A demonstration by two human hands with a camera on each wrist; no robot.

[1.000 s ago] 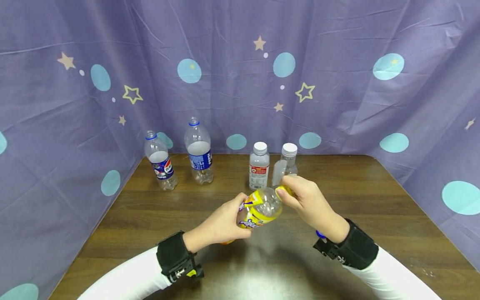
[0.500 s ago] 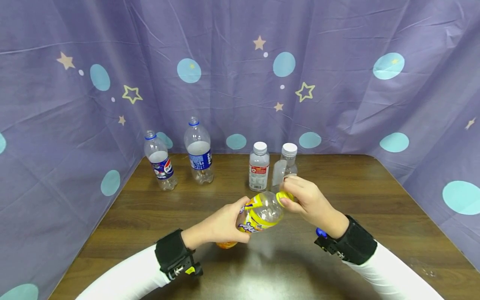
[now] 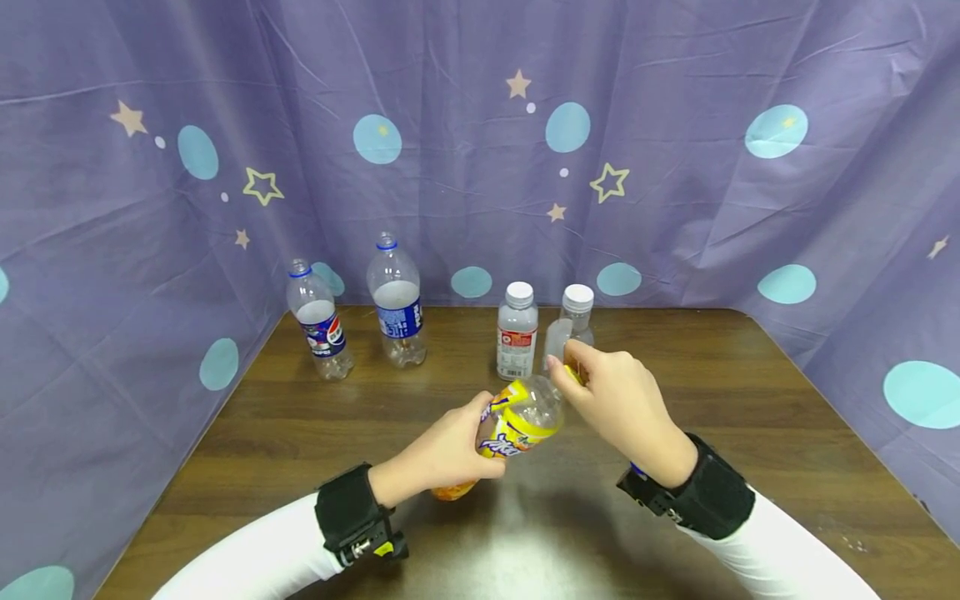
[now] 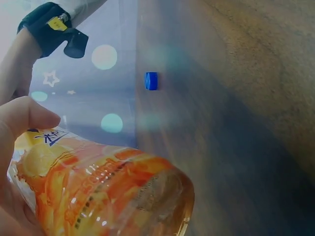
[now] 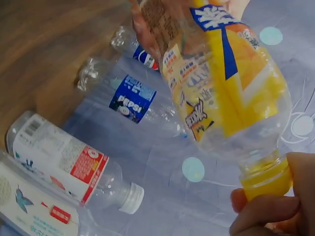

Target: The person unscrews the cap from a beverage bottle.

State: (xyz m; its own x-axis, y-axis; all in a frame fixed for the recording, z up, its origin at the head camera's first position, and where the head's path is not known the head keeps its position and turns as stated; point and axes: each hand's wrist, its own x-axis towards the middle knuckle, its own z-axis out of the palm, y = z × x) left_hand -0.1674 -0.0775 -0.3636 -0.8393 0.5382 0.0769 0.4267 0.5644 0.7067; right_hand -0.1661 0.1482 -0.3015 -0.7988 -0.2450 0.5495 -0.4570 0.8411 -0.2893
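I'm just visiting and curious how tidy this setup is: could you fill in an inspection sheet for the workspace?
Surface: brown wood-look table, with a bright reflection at the near side.
Job's things: yellow-labelled bottle, tilted; its yellow cap is at the neck.
Clutter: two uncapped Pepsi bottles and two white-capped bottles, all upright; a loose blue cap on the table.
Hands: left hand grips the bottle's body; right hand pinches the yellow cap. Both wrists wear black bands.
Cables: nothing seen.
Surroundings: purple curtain with stars and pale-blue spots.
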